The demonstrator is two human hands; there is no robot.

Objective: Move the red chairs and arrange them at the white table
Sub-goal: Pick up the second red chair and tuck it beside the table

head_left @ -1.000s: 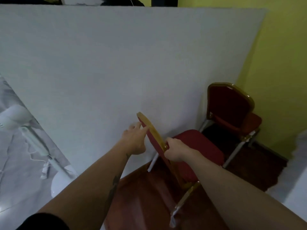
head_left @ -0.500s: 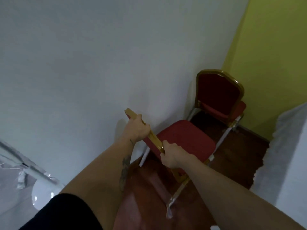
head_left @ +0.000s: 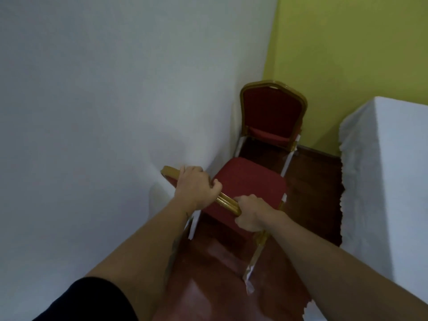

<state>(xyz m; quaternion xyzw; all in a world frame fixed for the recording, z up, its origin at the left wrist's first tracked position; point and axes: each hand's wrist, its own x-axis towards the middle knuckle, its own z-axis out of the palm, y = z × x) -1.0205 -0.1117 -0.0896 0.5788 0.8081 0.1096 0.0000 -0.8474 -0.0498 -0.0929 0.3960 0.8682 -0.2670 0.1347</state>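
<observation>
A red chair [head_left: 250,181] with a gold frame stands in front of me, its seat facing away and its left side against the white-covered table [head_left: 92,100]. My left hand [head_left: 195,186] grips the left part of the gold top rail. My right hand [head_left: 251,213] grips the rail's right end. A second red chair [head_left: 272,112] stands further back in the corner, its backrest upright beside the table's edge.
Another white-draped surface [head_left: 382,170] rises on the right, leaving a narrow strip of dark red wooden floor [head_left: 308,193] between the two cloths. A yellow-green wall [head_left: 347,54] closes off the far end.
The view has dropped and moved closer to the chair. My left hand went from touching the backrest to gripping its rail. The chair has turned so its seat points toward the far chair.
</observation>
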